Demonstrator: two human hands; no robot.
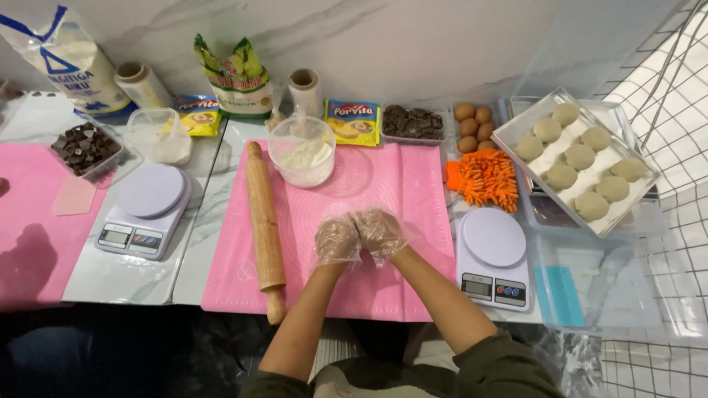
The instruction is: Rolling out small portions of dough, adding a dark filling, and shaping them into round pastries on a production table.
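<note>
**Gloved hands pressed together on pink mat**

Far left, a tub of chocolate pieces (85, 147) sat above a kitchen scale (144, 210). A wooden rolling pin (264, 225) lay lengthwise along the left part of the pink mat (398, 184), with a tub of flour (302, 151) at the mat's top edge. Mid-mat, the left hand (336, 240) and right hand (380, 233), both in clear plastic gloves, were cupped and touching; whether anything sat beneath, could not tell. Right of the mat: a second scale (493, 258), an orange cloth (487, 179), and a tray of dough balls (549, 158).
</note>
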